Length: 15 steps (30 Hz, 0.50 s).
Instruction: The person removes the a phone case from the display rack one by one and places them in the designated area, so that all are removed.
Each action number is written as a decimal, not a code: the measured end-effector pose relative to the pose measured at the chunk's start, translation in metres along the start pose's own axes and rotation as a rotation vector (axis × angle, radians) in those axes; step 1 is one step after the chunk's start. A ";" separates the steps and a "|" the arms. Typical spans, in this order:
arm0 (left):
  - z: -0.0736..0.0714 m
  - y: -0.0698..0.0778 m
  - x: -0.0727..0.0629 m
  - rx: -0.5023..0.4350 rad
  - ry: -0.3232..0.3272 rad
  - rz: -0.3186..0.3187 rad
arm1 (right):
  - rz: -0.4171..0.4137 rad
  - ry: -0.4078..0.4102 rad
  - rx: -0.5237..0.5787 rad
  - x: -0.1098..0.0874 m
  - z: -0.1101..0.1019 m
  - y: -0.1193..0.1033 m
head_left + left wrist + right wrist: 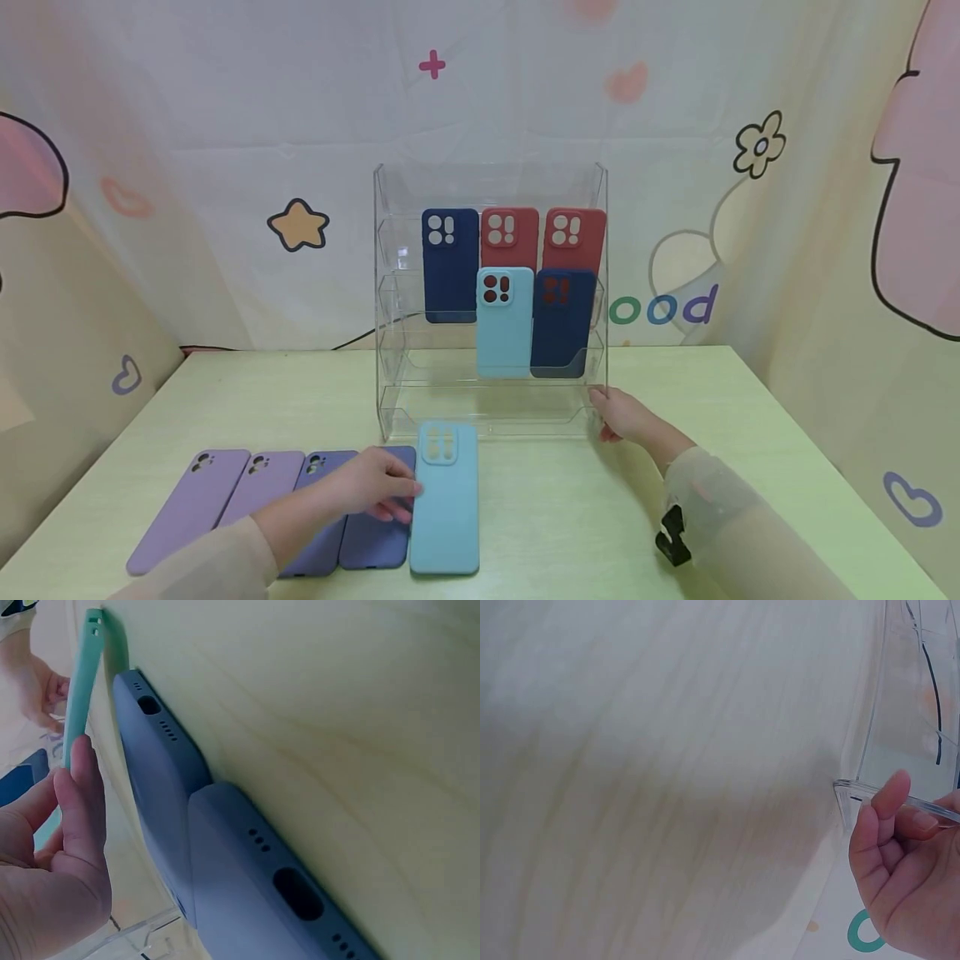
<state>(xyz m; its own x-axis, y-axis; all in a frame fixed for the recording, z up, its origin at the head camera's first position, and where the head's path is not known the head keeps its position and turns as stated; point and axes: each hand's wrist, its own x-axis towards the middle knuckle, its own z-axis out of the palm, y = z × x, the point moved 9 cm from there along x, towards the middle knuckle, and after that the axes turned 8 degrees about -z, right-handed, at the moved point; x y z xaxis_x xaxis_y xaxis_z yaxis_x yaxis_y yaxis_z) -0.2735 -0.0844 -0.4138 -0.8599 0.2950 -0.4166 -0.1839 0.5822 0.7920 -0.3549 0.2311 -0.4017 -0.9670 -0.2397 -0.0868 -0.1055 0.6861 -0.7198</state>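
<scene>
Pinches a light-blue phone case (450, 525) by its left edge, between thumb and fingers of the left hand (378, 487), camera cutouts at the upper end and back toward the head camera. Holds it just in front of a clear acrylic tiered rack (491, 179), overlapping the lower front edge of the rack in the head view. Seen nearly edge-on in the left wrist view, apart from the nearer blue-violet phone case (375, 546). Cannot tell about contact between its lower end and the wood-grain table (555, 517).

Grips the right side panel of the rack near its foot with the right hand (617, 414), thumb and fingers about the clear edge in the right wrist view.

Has laid out on the table, left of the held case and side by side: a lilac phone case (191, 512) outermost, a second lilac phone case (258, 492), a farther blue-violet phone case (318, 550), then the nearer blue-violet one, partly hidden by the left hand.

Set upright in the rack's upper row, left to right: a navy phone case (452, 279), a red phone case (527, 246), a second red phone case (590, 250). Set lower, in front of the red pair: a second light-blue phone case (506, 333), then a second navy phone case (562, 337). Hung behind, a printed cloth backdrop (517, 108) with star, flower and hearts
</scene>
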 end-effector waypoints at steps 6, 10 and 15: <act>0.003 -0.005 0.006 0.024 0.007 -0.061 | -0.006 0.001 0.007 0.001 0.000 0.003; 0.004 -0.007 0.007 0.020 0.004 -0.090 | -0.017 0.002 0.003 0.001 0.000 0.002; 0.003 -0.009 0.008 0.022 -0.004 -0.094 | -0.020 0.008 0.006 0.000 0.000 0.001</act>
<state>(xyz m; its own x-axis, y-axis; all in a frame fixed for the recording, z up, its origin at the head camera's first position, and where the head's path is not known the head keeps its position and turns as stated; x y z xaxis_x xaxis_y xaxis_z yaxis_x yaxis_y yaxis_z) -0.2772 -0.0851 -0.4255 -0.8375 0.2413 -0.4902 -0.2528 0.6242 0.7392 -0.3554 0.2319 -0.4022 -0.9664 -0.2483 -0.0670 -0.1237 0.6771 -0.7254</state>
